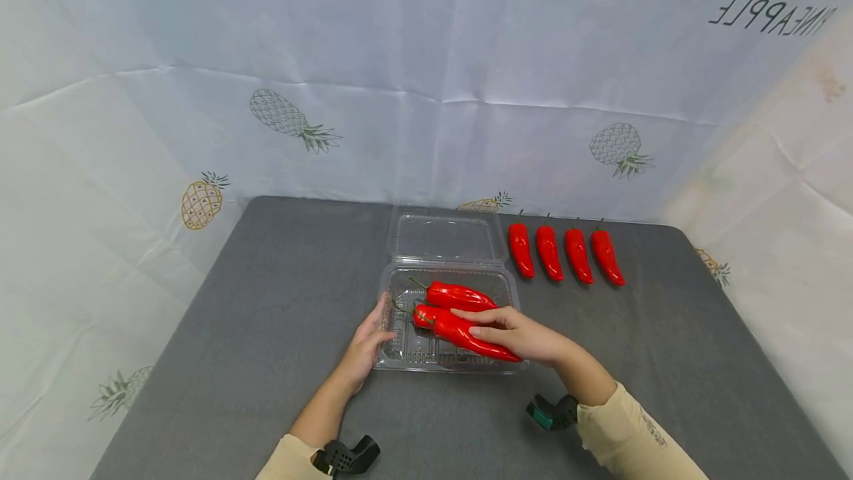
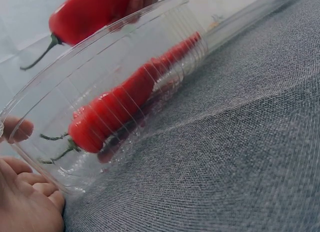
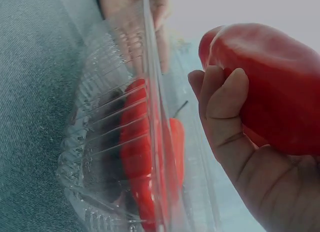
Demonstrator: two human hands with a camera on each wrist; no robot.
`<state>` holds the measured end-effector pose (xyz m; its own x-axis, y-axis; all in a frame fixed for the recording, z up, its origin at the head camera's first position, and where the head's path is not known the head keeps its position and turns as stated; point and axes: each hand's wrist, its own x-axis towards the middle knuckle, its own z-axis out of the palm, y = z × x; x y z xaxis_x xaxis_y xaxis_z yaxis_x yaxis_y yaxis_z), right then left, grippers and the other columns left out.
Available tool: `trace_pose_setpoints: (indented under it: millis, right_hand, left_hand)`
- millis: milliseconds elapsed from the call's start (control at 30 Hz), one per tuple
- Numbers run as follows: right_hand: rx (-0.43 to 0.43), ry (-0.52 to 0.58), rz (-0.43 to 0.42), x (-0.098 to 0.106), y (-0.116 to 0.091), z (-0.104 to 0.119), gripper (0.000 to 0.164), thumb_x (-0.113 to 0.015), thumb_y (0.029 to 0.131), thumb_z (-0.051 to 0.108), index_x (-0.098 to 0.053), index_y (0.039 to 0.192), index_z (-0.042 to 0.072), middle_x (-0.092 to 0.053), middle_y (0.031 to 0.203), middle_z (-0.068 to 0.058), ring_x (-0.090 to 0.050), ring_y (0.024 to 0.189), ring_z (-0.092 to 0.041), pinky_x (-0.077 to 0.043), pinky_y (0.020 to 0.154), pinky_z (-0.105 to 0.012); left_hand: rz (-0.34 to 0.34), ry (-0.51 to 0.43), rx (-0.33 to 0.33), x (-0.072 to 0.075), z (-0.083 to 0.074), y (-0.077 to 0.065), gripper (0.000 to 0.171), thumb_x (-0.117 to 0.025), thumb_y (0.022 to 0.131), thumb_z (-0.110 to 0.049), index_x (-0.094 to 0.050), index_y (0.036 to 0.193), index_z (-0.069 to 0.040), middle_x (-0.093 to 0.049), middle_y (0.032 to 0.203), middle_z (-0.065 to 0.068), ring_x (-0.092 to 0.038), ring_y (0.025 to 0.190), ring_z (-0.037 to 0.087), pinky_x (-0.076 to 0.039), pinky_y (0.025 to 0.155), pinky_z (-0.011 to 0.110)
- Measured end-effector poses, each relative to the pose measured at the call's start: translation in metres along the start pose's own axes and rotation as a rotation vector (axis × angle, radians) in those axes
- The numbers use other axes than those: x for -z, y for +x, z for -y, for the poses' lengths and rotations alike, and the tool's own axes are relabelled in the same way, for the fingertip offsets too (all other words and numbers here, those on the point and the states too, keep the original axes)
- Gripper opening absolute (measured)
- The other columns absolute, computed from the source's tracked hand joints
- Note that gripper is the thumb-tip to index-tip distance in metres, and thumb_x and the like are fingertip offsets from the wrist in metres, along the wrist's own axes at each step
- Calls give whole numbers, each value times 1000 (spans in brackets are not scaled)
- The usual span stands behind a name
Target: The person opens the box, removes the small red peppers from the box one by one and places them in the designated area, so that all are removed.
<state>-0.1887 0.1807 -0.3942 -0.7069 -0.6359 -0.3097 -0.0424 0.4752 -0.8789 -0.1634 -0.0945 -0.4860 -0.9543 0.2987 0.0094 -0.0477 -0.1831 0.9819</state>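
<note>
A clear plastic clamshell box (image 1: 448, 371) lies with its hinged lid folded back. My left hand (image 1: 363, 347) grips the box's left wall, thumb over the rim and fingers outside. In my right hand (image 1: 518, 333) is a red pepper (image 1: 469, 337), held above the box with its green stem pointing left. Below it, two red peppers lie side by side inside: a rear pepper (image 1: 460, 295) and a front pepper (image 1: 422, 315), partly hidden by the held one. The left wrist view shows the held pepper (image 2: 90, 16) higher than the rim.
Several red peppers (image 1: 546, 252) stand in a row right of the lid (image 1: 443, 237), stems away from me. A grey cloth (image 1: 293, 302) covers the table. Behind it hangs a pale curtain (image 1: 426, 147) printed with pineapples.
</note>
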Motion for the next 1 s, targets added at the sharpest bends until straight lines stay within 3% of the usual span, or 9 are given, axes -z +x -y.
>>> trace_pose_setpoints:
  millis: [267,533,667,800,900,1000]
  right_hand:
    - [6,57,-111,-4,-16,-8,47,-52,94,27,-44,140,20,-56,100,-8,-46,97,-24,-49,67,-25]
    - [-8,109,-213,-10,-32,-13,49,-51,94,25,-42,140,11,-56,115,-18,-51,93,-22,-52,69,-25]
    - [-9,153,-292,-12,-37,-18,49,-50,95,24,-41,140,9,-49,133,-21,-47,103,-23,-53,73,-25]
    - [-1,197,-377,-13,-40,-23,48,-49,95,25,-41,141,12,-39,145,-17,-41,111,-25,-52,76,-26]
    - [-5,215,-451,-12,-43,-27,49,-49,95,25,-40,142,13,-40,144,-14,-42,111,-22,-51,76,-27]
    - [-43,261,-533,-10,-45,-31,50,-48,95,28,-39,142,15,-44,140,-2,-46,108,-17,-51,77,-27]
  left_hand:
    - [7,-12,-13,0,1,-1,74,-39,85,3,2,147,5,9,155,18,11,143,31,-14,99,-2]
    - [-6,-9,-10,1,2,-2,74,-39,85,4,0,147,5,7,155,18,10,143,31,-15,98,-3]
    - [-8,-4,-5,1,2,-2,73,-40,85,3,0,147,5,6,156,18,10,143,31,-15,98,-3]
    - [3,-7,-15,1,2,-1,73,-39,86,3,1,147,5,8,155,19,10,143,32,-14,99,-2]
    - [6,-9,-17,0,1,0,73,-38,85,4,2,146,6,8,155,19,10,143,32,-15,99,-2]
    - [4,-8,-13,0,1,1,73,-38,85,4,2,146,5,8,155,19,10,143,31,-15,98,-2]
